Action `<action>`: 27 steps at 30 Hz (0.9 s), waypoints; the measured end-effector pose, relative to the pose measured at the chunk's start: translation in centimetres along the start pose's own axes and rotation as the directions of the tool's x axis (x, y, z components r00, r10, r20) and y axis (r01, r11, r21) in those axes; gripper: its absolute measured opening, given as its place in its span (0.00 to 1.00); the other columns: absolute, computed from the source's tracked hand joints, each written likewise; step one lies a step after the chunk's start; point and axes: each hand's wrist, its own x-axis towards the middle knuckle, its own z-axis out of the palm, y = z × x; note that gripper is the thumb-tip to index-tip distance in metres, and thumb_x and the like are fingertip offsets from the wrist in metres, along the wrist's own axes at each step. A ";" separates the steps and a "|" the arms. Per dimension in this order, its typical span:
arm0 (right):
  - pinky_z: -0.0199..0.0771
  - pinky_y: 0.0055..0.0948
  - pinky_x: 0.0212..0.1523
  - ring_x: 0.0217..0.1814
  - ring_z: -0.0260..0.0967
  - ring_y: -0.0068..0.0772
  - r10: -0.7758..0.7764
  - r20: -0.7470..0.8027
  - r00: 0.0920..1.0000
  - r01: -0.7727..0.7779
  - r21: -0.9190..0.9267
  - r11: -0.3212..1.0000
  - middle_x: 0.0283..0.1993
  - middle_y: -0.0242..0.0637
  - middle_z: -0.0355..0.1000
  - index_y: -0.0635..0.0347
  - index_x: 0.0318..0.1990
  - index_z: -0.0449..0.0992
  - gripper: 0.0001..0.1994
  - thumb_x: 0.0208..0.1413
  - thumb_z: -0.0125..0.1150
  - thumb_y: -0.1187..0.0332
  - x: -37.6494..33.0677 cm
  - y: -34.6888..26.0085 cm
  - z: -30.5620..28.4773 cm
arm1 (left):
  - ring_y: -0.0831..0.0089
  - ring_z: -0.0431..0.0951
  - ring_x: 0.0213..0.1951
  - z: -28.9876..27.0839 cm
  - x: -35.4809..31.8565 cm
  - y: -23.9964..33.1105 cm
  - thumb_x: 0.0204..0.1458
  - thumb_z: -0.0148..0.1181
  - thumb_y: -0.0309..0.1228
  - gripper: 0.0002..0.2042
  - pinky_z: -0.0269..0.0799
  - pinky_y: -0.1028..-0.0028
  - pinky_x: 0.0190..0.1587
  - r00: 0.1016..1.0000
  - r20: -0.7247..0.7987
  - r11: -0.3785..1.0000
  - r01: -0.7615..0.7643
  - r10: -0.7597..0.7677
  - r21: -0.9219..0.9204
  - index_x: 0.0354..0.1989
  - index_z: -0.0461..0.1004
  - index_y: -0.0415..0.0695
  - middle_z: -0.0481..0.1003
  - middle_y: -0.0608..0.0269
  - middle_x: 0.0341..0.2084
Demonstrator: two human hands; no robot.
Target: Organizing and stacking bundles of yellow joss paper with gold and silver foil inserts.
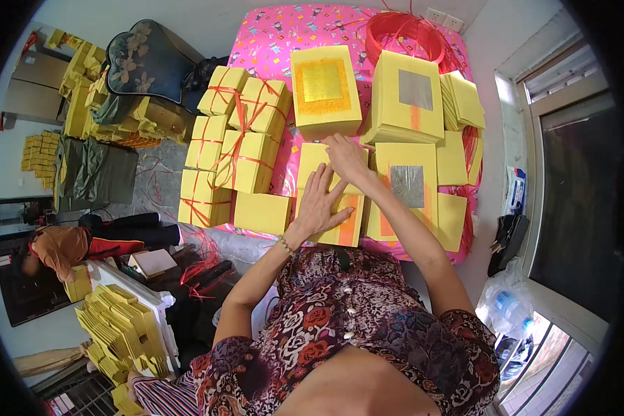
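A stack of yellow paper sheets [336,237] with an orange-printed patch lies on the table edge in front of me. My left hand [319,206] rests flat on it, fingers spread. At the stack's far edge my right hand [347,161] has its fingers bent and together on the top sheet; their tips are partly hidden. Just beyond stands a yellow stack with a gold square [324,82]. To the right are a tall stack with a silver square [416,91] and a nearer silver-square stack [406,186].
Yellow bundles tied with red string [246,161] stand at the left on the pink patterned cloth [270,38]. A red string coil [405,35] lies at the back right. Other people sit at the left, one in a brown top [61,251], near heaped folded yellow paper [121,326].
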 end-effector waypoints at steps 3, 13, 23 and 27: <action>0.71 0.47 0.50 0.49 0.70 0.51 0.005 0.000 1.000 -0.005 0.010 1.000 0.43 0.46 0.71 0.62 0.47 0.74 0.11 0.58 0.57 0.71 0.2 0.2 0.1 | 0.38 0.50 0.70 0.0 0.0 0.0 0.52 0.58 0.58 0.37 0.44 0.44 0.70 0.999 -0.036 1.000 -0.011 0.010 -0.027 0.65 0.66 0.46 0.55 0.37 0.66; 0.70 0.47 0.51 0.50 0.69 0.52 0.013 0.014 1.000 -0.014 0.050 0.999 0.44 0.47 0.71 0.63 0.46 0.73 0.10 0.58 0.56 0.72 0.0 -0.1 -0.3 | 0.45 0.52 0.70 -1.4 -1.1 0.3 0.51 0.58 0.59 0.42 0.44 0.46 0.70 0.999 0.029 0.999 0.043 -0.044 0.019 0.67 0.62 0.41 0.56 0.43 0.68; 0.70 0.47 0.50 0.51 0.69 0.52 0.006 0.020 1.000 -0.007 0.009 1.000 0.45 0.47 0.71 0.63 0.48 0.72 0.11 0.59 0.57 0.71 -0.2 -0.1 -0.4 | 0.45 0.50 0.71 -1.1 -2.4 -0.5 0.50 0.58 0.61 0.42 0.43 0.46 0.71 0.998 0.057 0.995 -0.010 0.004 0.095 0.70 0.59 0.48 0.55 0.43 0.69; 0.67 0.45 0.59 0.60 0.65 0.54 -0.102 -0.163 0.981 0.107 0.021 0.994 0.54 0.50 0.70 0.67 0.55 0.70 0.18 0.59 0.57 0.70 -1.5 -0.3 -0.5 | 0.45 0.50 0.71 -1.4 -2.4 -0.5 0.51 0.57 0.60 0.41 0.42 0.47 0.71 0.998 0.061 0.997 -0.030 0.026 0.076 0.69 0.61 0.48 0.55 0.44 0.69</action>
